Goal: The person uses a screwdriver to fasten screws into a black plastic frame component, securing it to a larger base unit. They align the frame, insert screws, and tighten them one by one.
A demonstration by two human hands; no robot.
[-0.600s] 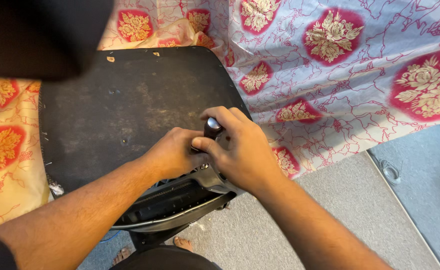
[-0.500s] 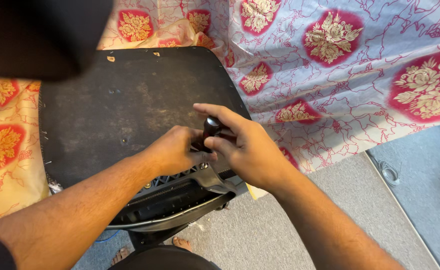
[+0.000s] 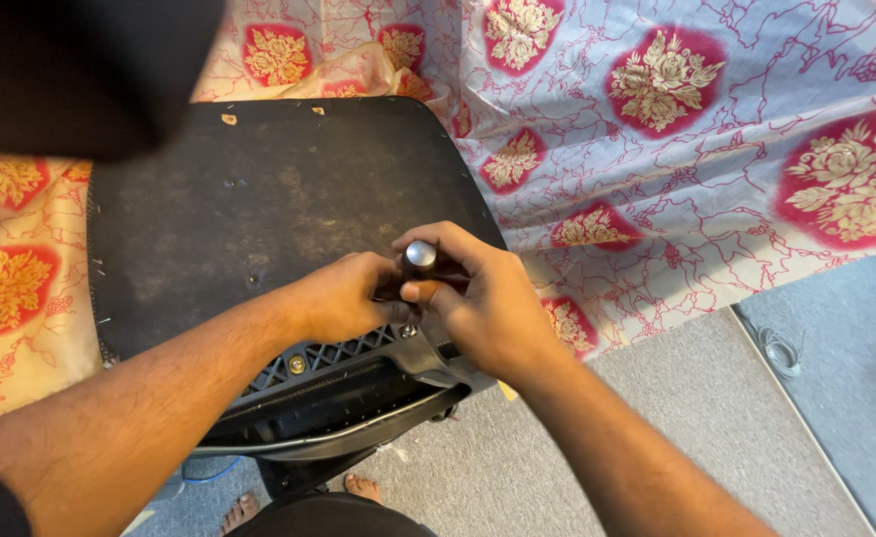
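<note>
I see my left hand [image 3: 343, 296] and right hand [image 3: 487, 303] pinching a dark metal-capped knob [image 3: 420, 257] at the worn black seat pad's [image 3: 259, 209] front edge, floral red-and-white cloth [image 3: 677, 149] behind, grey carpet [image 3: 677, 418] below.

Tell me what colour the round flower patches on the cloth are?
Red, with cream-gold flowers inside, on the pale patterned cloth. The head view shows them best.

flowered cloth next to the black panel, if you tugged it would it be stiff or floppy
Probably floppy: the flowered cloth lies in soft folds and bunches up against the black panel. It looks thin and light, so a tug would likely drag and wrinkle it rather than slide it flat.
</note>
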